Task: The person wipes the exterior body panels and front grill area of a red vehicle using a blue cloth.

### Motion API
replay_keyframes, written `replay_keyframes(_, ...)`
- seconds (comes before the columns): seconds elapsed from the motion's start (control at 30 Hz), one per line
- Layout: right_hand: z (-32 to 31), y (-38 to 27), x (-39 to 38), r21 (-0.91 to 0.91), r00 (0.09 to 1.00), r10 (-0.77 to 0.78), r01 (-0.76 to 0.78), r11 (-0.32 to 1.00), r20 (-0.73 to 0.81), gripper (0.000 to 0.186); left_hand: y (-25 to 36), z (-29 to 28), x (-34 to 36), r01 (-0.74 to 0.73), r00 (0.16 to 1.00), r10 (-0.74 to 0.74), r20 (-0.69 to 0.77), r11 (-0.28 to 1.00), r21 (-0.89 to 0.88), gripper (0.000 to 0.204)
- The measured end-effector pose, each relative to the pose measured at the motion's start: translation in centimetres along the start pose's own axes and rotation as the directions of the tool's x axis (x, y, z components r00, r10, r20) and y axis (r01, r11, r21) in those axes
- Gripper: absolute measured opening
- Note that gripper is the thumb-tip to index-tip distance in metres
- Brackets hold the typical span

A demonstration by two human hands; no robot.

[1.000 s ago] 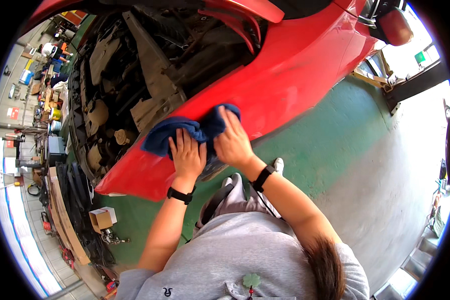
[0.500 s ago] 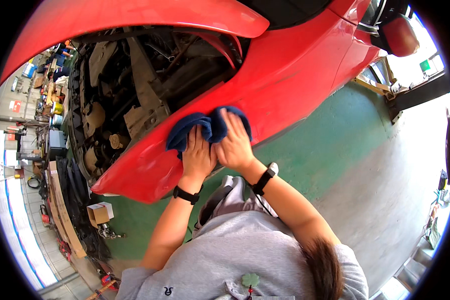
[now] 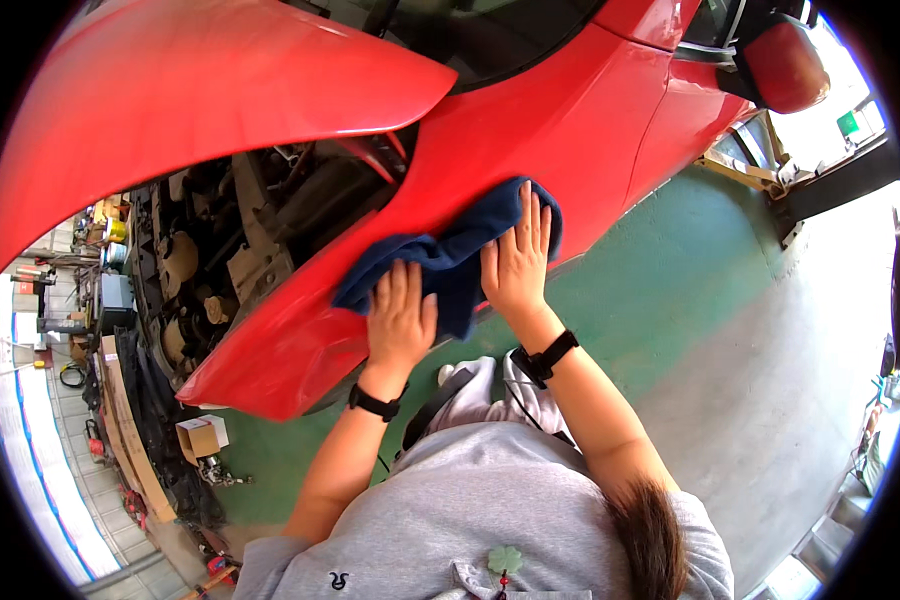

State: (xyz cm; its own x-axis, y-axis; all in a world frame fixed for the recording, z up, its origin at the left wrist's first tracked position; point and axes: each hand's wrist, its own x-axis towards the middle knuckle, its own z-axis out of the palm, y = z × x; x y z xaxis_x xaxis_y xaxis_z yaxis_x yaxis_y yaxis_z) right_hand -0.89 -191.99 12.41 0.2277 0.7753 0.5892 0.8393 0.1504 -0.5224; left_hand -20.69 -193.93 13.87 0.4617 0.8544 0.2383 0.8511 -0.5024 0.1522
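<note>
A dark blue cloth lies spread over the red front fender of a car, its lower corner hanging past the fender's edge. My left hand rests flat on the cloth's left part, fingers stretched out and pointing away from me. On the cloth's right part lies my right hand, also flat, with its fingers extended upward. The two hands are apart, with cloth showing between them. Neither hand grips the cloth; both press on it from above.
The raised red hood overhangs the engine bay at the left. A red side mirror juts out at the upper right, near a dark lift arm. An open cardboard box stands on the green floor.
My right hand has moved right and slightly upward, away from the left, spreading the bunched cloth. My left hand has stayed nearly in place. The hood now covers more of the engine bay.
</note>
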Motion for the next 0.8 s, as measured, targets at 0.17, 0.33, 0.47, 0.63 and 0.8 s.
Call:
replay_keyframes(0.17, 0.1, -0.5, -0.8, 0.160, 0.870, -0.398, 0.366, 0.917, 0.290, 0.036, 1.0, 3.8, -0.6, 0.032, 0.993, -0.021, -0.117, 0.995, 0.095, 0.051)
replay_keyframes(0.33, -1.0, 2.3, 0.9, 0.207, 0.888, -0.417, 0.378, 0.902, 0.196, 0.027, -0.6, 3.2, -2.8, 0.198, 0.977, -0.172, -0.127, 0.952, 0.233, 0.055)
replay_keyframes(0.47, -1.8, 5.9, 1.2, -0.029, 0.970, -0.244, 0.244, 0.969, 0.016, 0.039, 3.2, 3.4, 0.3, 0.184, 0.970, -0.149, -0.193, 0.967, 0.175, 0.054)
replay_keyframes(0.63, -1.2, 2.0, -0.8, 0.225, 0.847, -0.449, 0.397, 0.890, 0.284, 0.039, 4.4, 6.5, -0.6, 0.122, 0.992, -0.119, -0.029, 0.984, 0.128, 0.057)
replay_keyframes(0.8, -2.2, 3.8, 1.6, 0.183, 0.838, -0.445, 0.406, 0.895, 0.315, 0.033, 2.1, 3.1, -0.2, 0.261, 0.960, -0.226, -0.168, 0.937, 0.231, 0.059)
